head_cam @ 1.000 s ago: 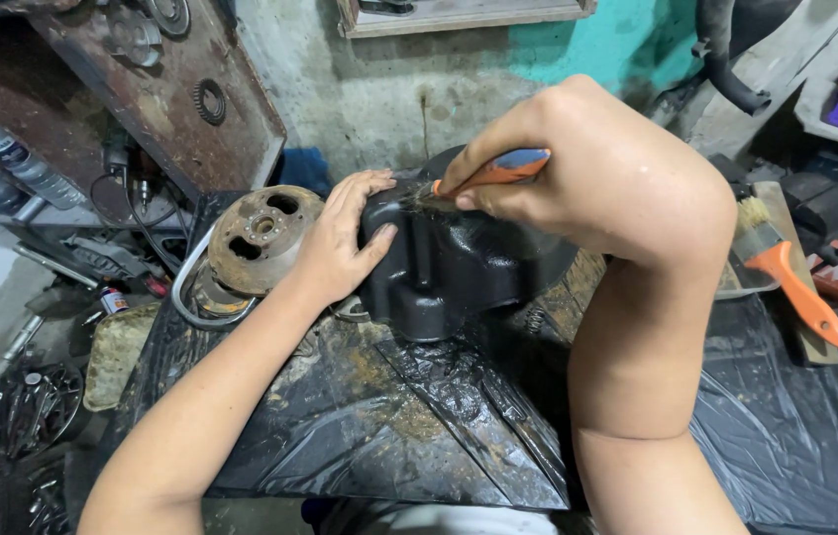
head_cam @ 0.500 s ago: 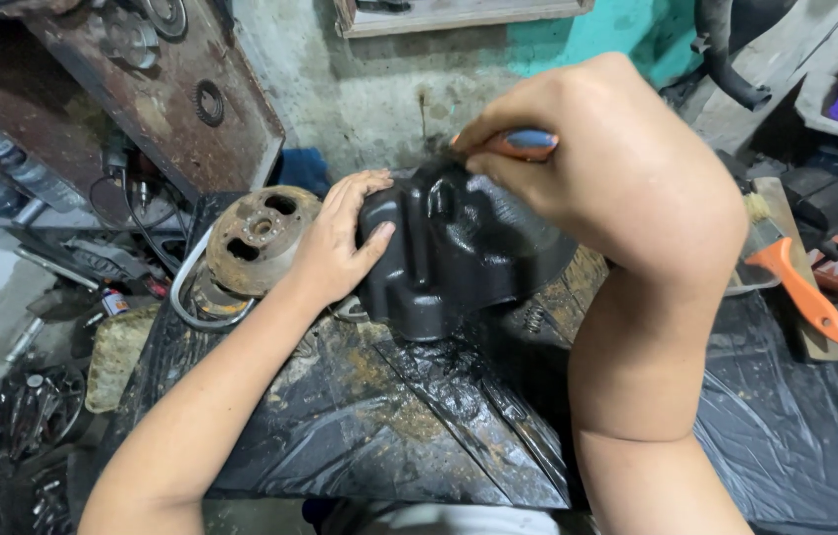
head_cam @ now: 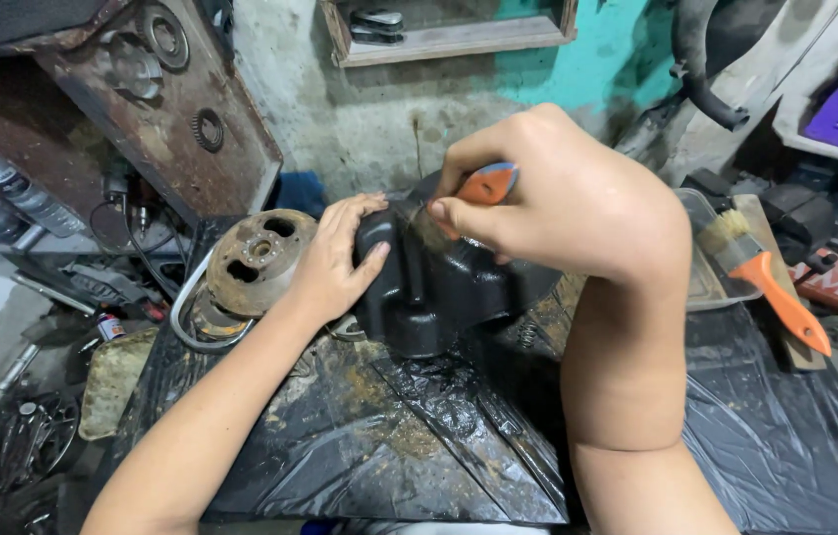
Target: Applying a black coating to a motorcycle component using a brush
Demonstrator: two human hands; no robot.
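While the left hand (head_cam: pixel 325 266) lies with fingers spread flat against the near-left side of the black engine cover (head_cam: pixel 439 287) on the plastic-draped desk (head_cam: pixel 369 436), the right hand (head_cam: pixel 568 213) pinches an orange-handled brush (head_cam: pixel 486 183) over its top edge, handle slanting up-right.

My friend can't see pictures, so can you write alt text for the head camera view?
A left hand steadies a black engine cover on black plastic sheeting while the right hand works an orange-handled brush on it. A rusty round part lies to the left.
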